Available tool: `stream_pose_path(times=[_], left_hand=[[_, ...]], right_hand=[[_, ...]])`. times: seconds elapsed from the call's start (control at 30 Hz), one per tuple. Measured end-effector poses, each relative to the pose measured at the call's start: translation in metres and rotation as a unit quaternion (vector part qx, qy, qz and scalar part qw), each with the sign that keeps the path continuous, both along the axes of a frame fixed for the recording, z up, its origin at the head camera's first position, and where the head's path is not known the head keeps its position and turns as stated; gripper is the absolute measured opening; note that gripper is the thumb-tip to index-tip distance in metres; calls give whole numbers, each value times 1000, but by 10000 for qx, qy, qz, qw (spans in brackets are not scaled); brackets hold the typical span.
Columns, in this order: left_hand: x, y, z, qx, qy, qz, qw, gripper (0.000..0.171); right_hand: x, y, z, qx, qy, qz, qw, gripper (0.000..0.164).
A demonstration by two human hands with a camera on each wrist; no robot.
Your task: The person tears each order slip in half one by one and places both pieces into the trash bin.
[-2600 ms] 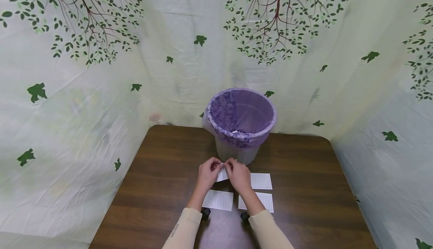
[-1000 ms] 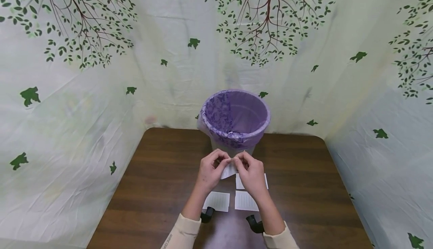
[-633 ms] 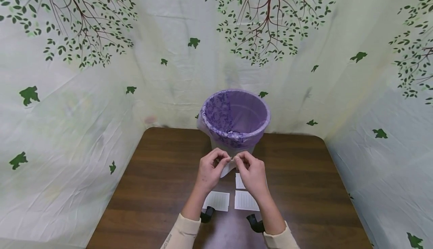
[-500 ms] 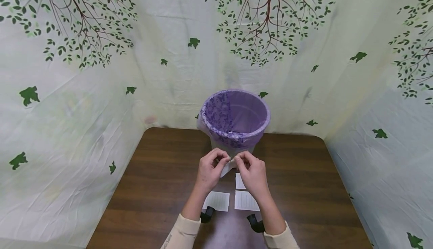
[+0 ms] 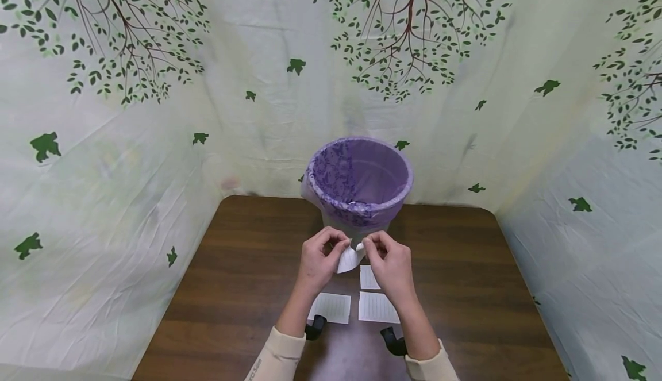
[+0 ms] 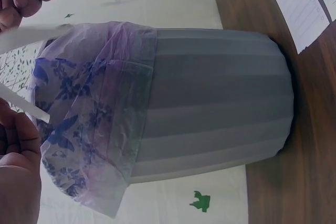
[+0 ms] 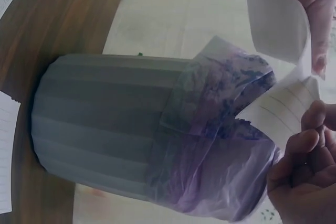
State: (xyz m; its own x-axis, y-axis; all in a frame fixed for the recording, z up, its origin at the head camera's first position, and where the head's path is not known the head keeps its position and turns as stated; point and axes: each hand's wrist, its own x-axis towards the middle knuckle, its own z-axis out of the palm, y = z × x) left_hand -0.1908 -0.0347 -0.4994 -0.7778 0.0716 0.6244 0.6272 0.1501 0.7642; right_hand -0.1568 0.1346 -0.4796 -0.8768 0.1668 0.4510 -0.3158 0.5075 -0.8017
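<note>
Head view: light even, diffuse, fairly bright; direction unclear. Pale bluish glare on table [image 5: 345, 361] at bottom centre. Backdrop [image 5: 279, 111] bright, colours washed out. Ruling on loose cards [image 5: 378, 307] faint. Wrist views dimmer, hazy, low contrast. Bin [image 6: 215, 98] flank shaded against brighter backdrop, dark shadow at base. Held paper [image 6: 26, 38] blurred in left wrist view; its ruling legible in right.

Your left sleeve [image 5: 278, 353] is cream, with a plain cuff [image 5: 291, 341] and small dark lettering [image 5: 255, 369], too tiny to read, along its outer side at about seven o'clock. Your right sleeve [image 5: 433, 365] is the same cream, at five o'clock. A black curved piece [image 5: 316, 328] sits at two o'clock from the left cuff, a second black piece [image 5: 395, 344] at ten from the right.
</note>
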Motion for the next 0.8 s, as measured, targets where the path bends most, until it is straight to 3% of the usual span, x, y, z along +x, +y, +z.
stream_pose_path(times=[0.33, 0.8], left_hand=[[1, -2, -1, 429, -477, -163, 9978, 9], [2, -3, -1, 478, -701, -85, 9964, 8]], right_hand=[[-2, 4, -1, -691, -341, 23, 9970, 15], [-1, 7, -4, -994, -523, 42, 9937, 16]])
